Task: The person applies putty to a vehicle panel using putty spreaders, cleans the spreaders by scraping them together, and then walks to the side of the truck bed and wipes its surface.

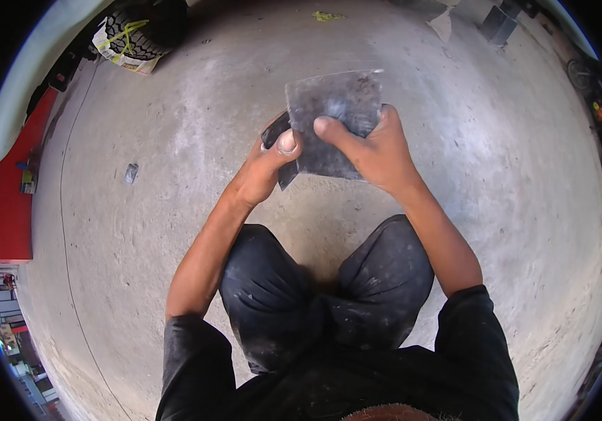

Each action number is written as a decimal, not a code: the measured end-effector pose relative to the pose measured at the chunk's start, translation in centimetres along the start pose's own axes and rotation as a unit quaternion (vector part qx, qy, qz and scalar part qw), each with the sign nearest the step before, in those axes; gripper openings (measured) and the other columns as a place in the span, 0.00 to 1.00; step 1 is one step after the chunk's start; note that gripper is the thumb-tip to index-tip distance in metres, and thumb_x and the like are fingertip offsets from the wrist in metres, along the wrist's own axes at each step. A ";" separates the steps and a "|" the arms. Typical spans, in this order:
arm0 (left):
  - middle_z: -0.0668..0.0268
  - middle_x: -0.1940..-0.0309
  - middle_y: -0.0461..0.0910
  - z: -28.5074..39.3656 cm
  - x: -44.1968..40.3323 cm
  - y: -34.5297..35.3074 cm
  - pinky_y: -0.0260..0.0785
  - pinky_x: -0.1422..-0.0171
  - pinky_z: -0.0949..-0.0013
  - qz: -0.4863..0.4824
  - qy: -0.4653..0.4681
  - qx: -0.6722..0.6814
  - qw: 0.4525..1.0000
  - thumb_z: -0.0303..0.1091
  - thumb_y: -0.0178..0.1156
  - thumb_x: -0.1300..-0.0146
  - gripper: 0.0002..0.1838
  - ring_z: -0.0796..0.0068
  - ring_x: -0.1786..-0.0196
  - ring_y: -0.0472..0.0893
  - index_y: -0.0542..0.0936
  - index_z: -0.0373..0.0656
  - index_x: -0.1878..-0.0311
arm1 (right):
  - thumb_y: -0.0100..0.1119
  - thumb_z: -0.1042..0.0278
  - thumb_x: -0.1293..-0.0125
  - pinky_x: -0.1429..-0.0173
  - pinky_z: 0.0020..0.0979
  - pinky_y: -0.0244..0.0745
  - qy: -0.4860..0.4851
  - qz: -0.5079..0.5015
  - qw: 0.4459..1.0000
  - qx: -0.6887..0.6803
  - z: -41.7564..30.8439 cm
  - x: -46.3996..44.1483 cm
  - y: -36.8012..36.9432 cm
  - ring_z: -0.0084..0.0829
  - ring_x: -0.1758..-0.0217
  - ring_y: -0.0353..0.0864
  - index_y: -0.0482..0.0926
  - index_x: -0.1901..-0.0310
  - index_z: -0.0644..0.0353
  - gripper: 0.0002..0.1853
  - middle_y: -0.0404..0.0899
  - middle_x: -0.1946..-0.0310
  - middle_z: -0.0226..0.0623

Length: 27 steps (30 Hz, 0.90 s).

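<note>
A worn, dark grey rectangular sheet point(332, 98), possibly sandpaper though its grit is too fine to make out, is held up above the floor, just beyond the person's knees. The right hand point(388, 154) grips it from the right, thumb pressed flat across its face and fingers mostly hidden behind. The left hand point(262, 172) is closed around a narrower black piece point(287, 175) at the sheet's left edge, its thumb touching that edge. Nearer, the person's dark, dust-marked trousers point(266, 288) show both knees bent and apart. Around them spreads a stained concrete floor point(174, 210), with a small grey scrap point(131, 173) to the left. A red panel point(6, 210) stands at the left side; far left is a chunky-treaded tyre point(157, 31) with a yellow strap point(129, 29).
</note>
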<state>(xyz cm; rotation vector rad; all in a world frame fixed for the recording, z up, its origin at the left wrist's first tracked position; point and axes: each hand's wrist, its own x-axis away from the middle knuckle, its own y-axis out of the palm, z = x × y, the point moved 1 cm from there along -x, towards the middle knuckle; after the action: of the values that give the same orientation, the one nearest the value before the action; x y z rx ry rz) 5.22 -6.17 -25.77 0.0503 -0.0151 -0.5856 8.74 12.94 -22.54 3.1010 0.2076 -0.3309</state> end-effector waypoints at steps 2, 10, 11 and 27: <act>0.51 0.32 0.72 0.3 -0.1 0.4 0.59 0.22 0.56 0.000 -0.022 0.027 0.999 0.80 0.53 0.39 0.56 0.56 0.27 0.69 0.67 0.35 0.26 | 0.71 0.63 0.34 0.48 0.32 0.79 -0.056 -0.015 0.998 0.031 0.6 1.0 2.3 0.25 0.56 0.86 0.86 0.53 0.64 0.14 0.88 0.61 0.33; 0.56 0.50 0.82 0.6 -3.3 -2.1 0.70 0.34 0.64 0.245 0.025 0.077 0.966 0.53 0.67 0.31 0.30 0.74 0.46 0.82 0.76 0.33 0.44 | 0.70 0.64 0.33 0.50 0.30 0.79 0.017 0.140 0.972 -0.189 0.2 -1.1 -2.0 0.25 0.56 0.84 0.85 0.53 0.63 0.13 0.86 0.58 0.35; 0.58 0.52 0.82 0.4 -3.2 -2.2 0.70 0.34 0.65 0.236 0.034 0.046 0.970 0.50 0.67 0.31 0.28 0.73 0.48 0.83 0.76 0.33 0.44 | 0.70 0.64 0.33 0.51 0.30 0.79 0.009 0.150 0.973 -0.176 0.5 -1.1 -2.1 0.24 0.56 0.84 0.85 0.53 0.63 0.13 0.86 0.58 0.35; 0.58 0.43 0.78 1.4 0.3 1.4 0.70 0.32 0.57 -0.029 0.045 0.019 0.998 0.64 0.72 0.44 0.48 0.65 0.34 0.75 0.71 0.36 0.31 | 0.70 0.67 0.33 0.52 0.27 0.79 -0.032 -0.010 0.999 0.003 -0.7 0.7 1.3 0.20 0.58 0.85 0.86 0.55 0.65 0.10 0.88 0.64 0.30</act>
<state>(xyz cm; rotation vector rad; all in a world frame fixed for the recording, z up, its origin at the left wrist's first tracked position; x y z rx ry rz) 6.22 -5.24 -24.28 0.1138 0.0630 -0.6408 9.73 11.77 -21.96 3.0914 0.2356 -0.4302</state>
